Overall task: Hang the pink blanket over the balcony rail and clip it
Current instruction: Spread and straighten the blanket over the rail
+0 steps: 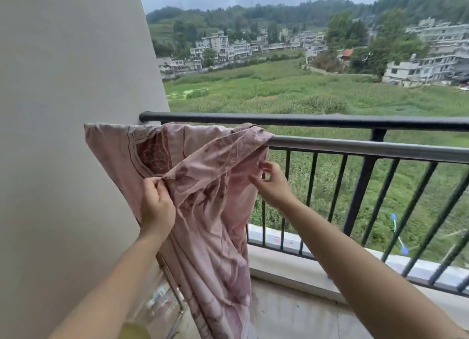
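The pink blanket (208,199), patterned with dark red flowers, hangs over the left end of the balcony rail (355,145) by the wall and drapes down toward the floor. My left hand (156,204) pinches a bunched fold of the blanket on its left side. My right hand (272,181) grips the blanket's right edge just under the rail with its fingertips. No clip is visible.
A beige wall (71,135) stands close on the left. The dark upper handrail (317,120) runs above the grey rail, with black vertical bars (360,194) below. A thin metal pipe (175,295) runs down behind the blanket. Concrete floor (304,313) lies underfoot.
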Action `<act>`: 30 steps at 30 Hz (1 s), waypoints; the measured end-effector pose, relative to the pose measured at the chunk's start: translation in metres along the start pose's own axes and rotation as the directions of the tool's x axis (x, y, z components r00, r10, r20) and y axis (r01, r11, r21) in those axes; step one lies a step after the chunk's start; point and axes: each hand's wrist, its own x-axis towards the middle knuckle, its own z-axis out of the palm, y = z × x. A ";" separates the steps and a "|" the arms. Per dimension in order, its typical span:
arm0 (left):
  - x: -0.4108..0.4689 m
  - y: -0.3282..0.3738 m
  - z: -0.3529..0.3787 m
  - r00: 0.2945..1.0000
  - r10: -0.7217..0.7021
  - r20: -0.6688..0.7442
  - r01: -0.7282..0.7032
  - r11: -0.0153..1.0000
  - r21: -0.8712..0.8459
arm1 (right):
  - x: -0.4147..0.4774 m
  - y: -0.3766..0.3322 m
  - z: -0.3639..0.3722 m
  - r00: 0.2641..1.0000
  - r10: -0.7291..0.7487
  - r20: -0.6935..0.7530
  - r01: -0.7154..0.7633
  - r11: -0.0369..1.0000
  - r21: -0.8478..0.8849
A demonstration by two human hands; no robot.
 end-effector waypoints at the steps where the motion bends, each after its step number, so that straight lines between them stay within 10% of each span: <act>1: 0.008 0.006 -0.006 1.000 0.023 -0.006 -0.023 1.000 0.002 | 0.003 -0.002 0.005 1.000 0.007 0.002 -0.007 0.998 0.057; 5: 0.027 0.018 -0.023 0.997 0.055 0.052 -0.057 0.998 0.034 | 0.016 -0.014 0.016 0.999 0.049 0.016 -0.051 0.968 0.244; 10: 0.022 0.016 -0.012 0.982 0.123 0.141 -0.171 0.898 0.406 | 0.021 -0.031 0.000 0.993 -0.093 -0.070 0.071 0.962 -0.263; 15: 0.031 0.021 0.004 0.957 0.288 0.024 -0.266 0.845 0.463 | 0.013 -0.051 -0.024 0.942 -0.327 -0.078 0.147 0.610 -0.778; 18: 0.032 0.035 0.016 0.916 0.389 0.097 -0.395 0.838 0.375 | 0.008 -0.069 -0.037 0.759 -0.643 -0.097 0.322 0.501 -0.803; 21: 0.029 0.051 0.022 0.923 0.379 0.063 -0.381 0.888 0.258 | 0.013 -0.085 -0.047 0.768 -0.640 0.009 0.342 0.399 -0.851; 24: 0.030 0.070 0.023 0.959 0.283 -0.013 -0.279 0.952 0.123 | 0.027 -0.091 -0.051 0.866 -0.499 0.036 0.286 0.434 -0.854; 30: 0.032 0.108 0.020 0.892 0.430 0.141 -0.452 0.853 0.262 | 0.055 -0.123 -0.058 0.792 -0.589 -0.158 0.327 0.629 -0.705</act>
